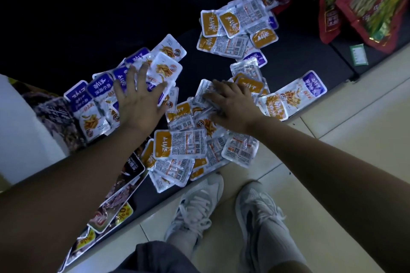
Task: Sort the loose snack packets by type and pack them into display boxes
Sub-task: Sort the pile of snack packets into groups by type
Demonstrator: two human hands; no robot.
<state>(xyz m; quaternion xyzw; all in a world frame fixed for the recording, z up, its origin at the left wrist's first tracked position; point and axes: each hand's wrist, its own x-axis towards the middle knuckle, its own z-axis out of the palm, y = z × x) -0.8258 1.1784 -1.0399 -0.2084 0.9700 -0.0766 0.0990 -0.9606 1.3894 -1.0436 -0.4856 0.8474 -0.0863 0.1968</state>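
Where the head view looks down, a dark shelf (299,51) runs across the picture and carries the loose snack packets.

- Purple packets (97,88): a fanned group toward the shelf's left end, mostly face up.
- Left hand (138,99): fingers spread and straight, laid palm down on that purple group, grasping nothing.
- Orange packets (221,26): a cluster further back on the shelf, several turned label side up.
- Mixed heap (179,142): orange and purple packets together at the shelf's front edge, some overhanging it.
- Right hand (233,106): resting on top of the mixed heap, fingers lightly bent over a crinkled silver packet (205,92); whether it pinches that packet cannot be told.
- Single purple packet (306,88): alone near the front edge, toward the shelf's right end.
- Large red bags (366,2): leaning at the shelf's far right end.
- Green tag (358,54): on the shelf below those bags.
- Dark printed bags (115,201): along the shelf's near left front.
- Pale shoes (197,204): on the tiled floor (355,104) before the shelf.
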